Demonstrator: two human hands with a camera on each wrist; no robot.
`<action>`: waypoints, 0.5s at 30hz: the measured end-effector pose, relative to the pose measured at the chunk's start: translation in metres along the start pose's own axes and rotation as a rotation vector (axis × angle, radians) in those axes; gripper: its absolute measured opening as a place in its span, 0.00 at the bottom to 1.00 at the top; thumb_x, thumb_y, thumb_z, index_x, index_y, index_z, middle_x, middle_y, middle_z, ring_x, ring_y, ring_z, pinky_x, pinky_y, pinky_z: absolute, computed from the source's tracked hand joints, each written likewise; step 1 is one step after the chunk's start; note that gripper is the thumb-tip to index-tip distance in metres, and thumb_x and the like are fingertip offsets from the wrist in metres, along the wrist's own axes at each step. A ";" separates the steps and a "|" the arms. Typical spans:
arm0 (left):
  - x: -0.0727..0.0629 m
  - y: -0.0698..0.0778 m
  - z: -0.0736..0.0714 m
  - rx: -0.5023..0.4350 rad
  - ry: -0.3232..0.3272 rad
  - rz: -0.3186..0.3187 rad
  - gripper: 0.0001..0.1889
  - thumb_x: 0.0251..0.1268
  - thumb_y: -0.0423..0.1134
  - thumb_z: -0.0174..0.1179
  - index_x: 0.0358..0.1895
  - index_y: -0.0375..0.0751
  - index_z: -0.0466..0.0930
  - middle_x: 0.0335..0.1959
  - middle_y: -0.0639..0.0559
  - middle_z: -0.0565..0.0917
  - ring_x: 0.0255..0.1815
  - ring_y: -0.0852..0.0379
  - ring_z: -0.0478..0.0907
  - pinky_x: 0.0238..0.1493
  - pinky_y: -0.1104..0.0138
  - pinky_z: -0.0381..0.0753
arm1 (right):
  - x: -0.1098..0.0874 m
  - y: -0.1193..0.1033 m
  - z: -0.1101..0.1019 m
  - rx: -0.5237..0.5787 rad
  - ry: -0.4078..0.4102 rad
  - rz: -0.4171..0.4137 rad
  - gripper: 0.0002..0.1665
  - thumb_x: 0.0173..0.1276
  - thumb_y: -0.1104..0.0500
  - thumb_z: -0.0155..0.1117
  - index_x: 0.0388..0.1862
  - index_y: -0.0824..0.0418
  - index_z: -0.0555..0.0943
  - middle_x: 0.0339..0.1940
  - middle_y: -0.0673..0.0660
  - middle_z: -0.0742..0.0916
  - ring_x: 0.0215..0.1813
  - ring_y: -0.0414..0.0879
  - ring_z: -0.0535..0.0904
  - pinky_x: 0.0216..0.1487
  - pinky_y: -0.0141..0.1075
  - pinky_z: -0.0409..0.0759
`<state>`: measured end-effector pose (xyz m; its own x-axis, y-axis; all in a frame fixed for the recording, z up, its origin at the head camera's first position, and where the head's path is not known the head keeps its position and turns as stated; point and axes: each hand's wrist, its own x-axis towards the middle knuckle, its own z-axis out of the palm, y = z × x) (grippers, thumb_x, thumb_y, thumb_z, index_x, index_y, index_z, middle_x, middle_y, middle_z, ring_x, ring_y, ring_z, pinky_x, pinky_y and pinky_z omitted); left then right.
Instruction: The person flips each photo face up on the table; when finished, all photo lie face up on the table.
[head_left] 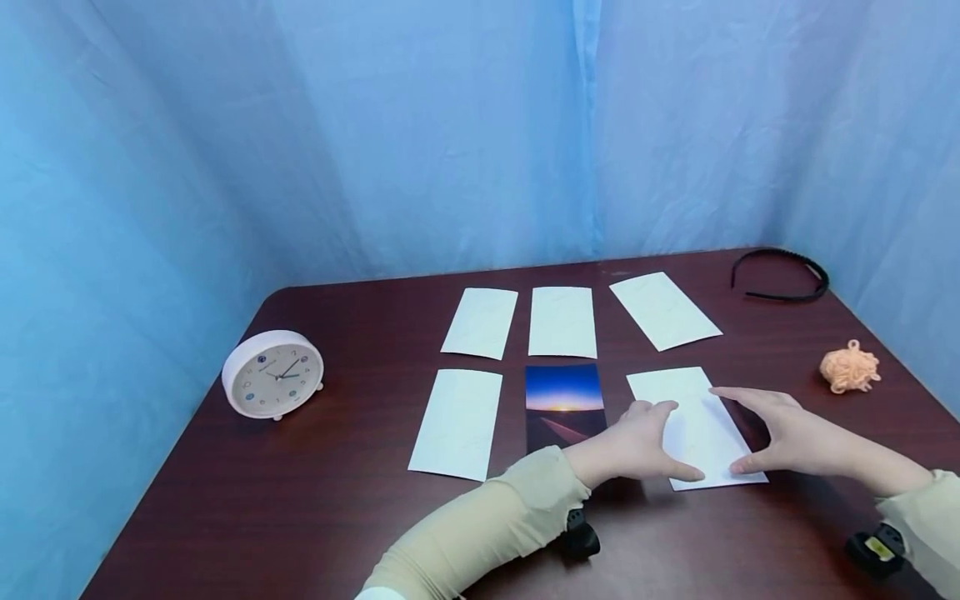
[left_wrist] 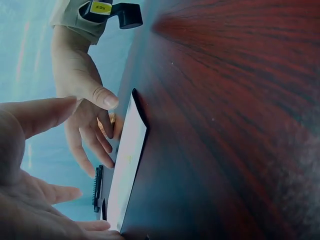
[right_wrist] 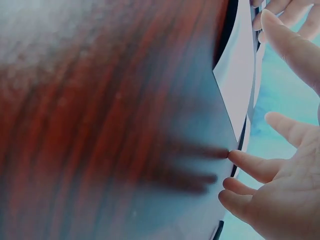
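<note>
A blank white card [head_left: 693, 417] lies on the table at the front right, with one hand at each side. My left hand [head_left: 637, 442] is over the card's left side, fingers spread and thumb stretched out. Across from it, my right hand [head_left: 787, 435] has its thumb and fingers apart near the card's right edge. Nothing is held in either hand. Whether any fingertip touches the card cannot be told. In the left wrist view the card [left_wrist: 125, 165] lies past my left palm. Left of this card is a photo card [head_left: 564, 400] of a sunset, its lower edge partly behind my left hand.
Other white cards lie face-blank: back left [head_left: 480, 323], back middle [head_left: 562, 323], a tilted one back right [head_left: 663, 310], and front left [head_left: 457, 425]. A white clock [head_left: 273, 375] stands left. A black headband [head_left: 821, 275] and peach yarn ball [head_left: 850, 368] lie right.
</note>
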<state>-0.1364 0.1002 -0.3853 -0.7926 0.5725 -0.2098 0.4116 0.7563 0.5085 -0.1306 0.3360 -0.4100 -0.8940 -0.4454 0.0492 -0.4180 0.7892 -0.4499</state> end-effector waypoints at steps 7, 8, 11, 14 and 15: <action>0.006 0.007 0.003 0.159 -0.076 -0.017 0.47 0.47 0.63 0.67 0.70 0.51 0.60 0.62 0.56 0.65 0.62 0.63 0.62 0.54 0.74 0.70 | 0.000 -0.001 0.001 -0.021 0.009 0.005 0.55 0.36 0.48 0.82 0.63 0.66 0.68 0.59 0.69 0.76 0.56 0.61 0.67 0.50 0.57 0.64; 0.006 0.008 0.003 0.185 -0.082 -0.018 0.47 0.46 0.64 0.67 0.70 0.51 0.59 0.63 0.55 0.64 0.62 0.63 0.62 0.55 0.74 0.70 | 0.000 -0.002 0.001 -0.018 -0.002 0.018 0.55 0.37 0.48 0.82 0.63 0.66 0.68 0.59 0.69 0.76 0.56 0.63 0.67 0.49 0.58 0.66; 0.008 0.009 0.004 0.262 -0.096 -0.020 0.50 0.45 0.65 0.67 0.72 0.51 0.57 0.67 0.53 0.61 0.65 0.62 0.61 0.59 0.75 0.67 | 0.000 -0.003 0.001 -0.019 -0.031 0.050 0.55 0.38 0.47 0.81 0.64 0.66 0.68 0.59 0.70 0.76 0.57 0.67 0.67 0.48 0.61 0.69; 0.009 0.009 0.005 0.318 -0.113 -0.018 0.51 0.44 0.65 0.68 0.72 0.51 0.55 0.70 0.51 0.57 0.67 0.61 0.60 0.61 0.75 0.66 | 0.000 -0.004 0.001 -0.029 -0.042 0.063 0.56 0.37 0.46 0.81 0.64 0.65 0.68 0.58 0.70 0.77 0.57 0.67 0.68 0.48 0.60 0.71; 0.009 0.009 0.005 0.332 -0.120 -0.018 0.52 0.44 0.65 0.68 0.73 0.51 0.54 0.71 0.50 0.56 0.68 0.61 0.59 0.62 0.74 0.65 | 0.000 -0.004 0.001 -0.033 -0.043 0.066 0.56 0.36 0.46 0.81 0.64 0.65 0.69 0.58 0.69 0.78 0.57 0.67 0.68 0.49 0.60 0.71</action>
<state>-0.1375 0.1140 -0.3871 -0.7503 0.5767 -0.3231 0.5377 0.8168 0.2092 -0.1285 0.3326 -0.4095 -0.9123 -0.4092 -0.0181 -0.3643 0.8307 -0.4210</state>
